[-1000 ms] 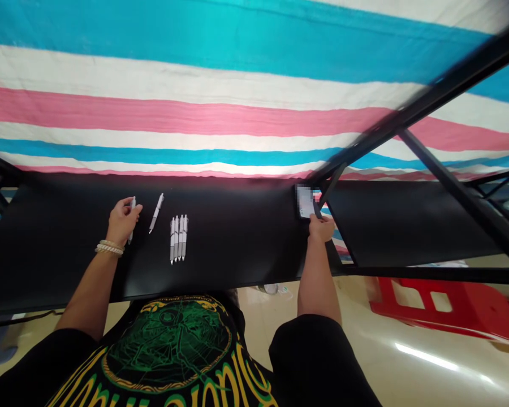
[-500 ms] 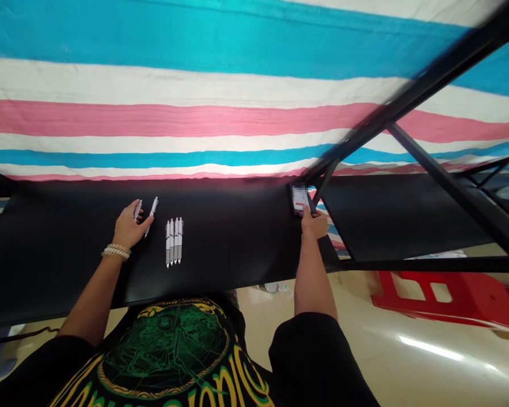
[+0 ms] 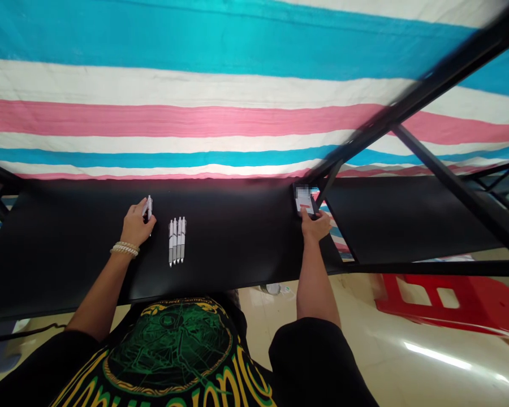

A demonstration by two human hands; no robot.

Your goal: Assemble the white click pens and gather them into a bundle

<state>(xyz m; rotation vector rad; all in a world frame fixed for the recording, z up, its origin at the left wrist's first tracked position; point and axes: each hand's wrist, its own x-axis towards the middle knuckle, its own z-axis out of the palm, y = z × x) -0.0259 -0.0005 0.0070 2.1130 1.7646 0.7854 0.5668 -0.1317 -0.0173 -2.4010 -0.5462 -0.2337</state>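
Across the black table [image 3: 237,249], the left hand [image 3: 133,224] has now closed around the white pens [image 3: 148,207], which stood apart earlier. The right hand [image 3: 314,225] grips a phone [image 3: 304,199] at the far edge, one finger on its screen. Four pens [image 3: 177,240] lie side by side, unmoved, just right of the left hand.

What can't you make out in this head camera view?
Head view:
- Phone: the top of the screen is blurred out, and the right hand covers its lower end.
- Pens: the left hand hides how many it holds.
- Red stool: cut off by the right edge.
- Floor item: partly behind the table, too small to name.
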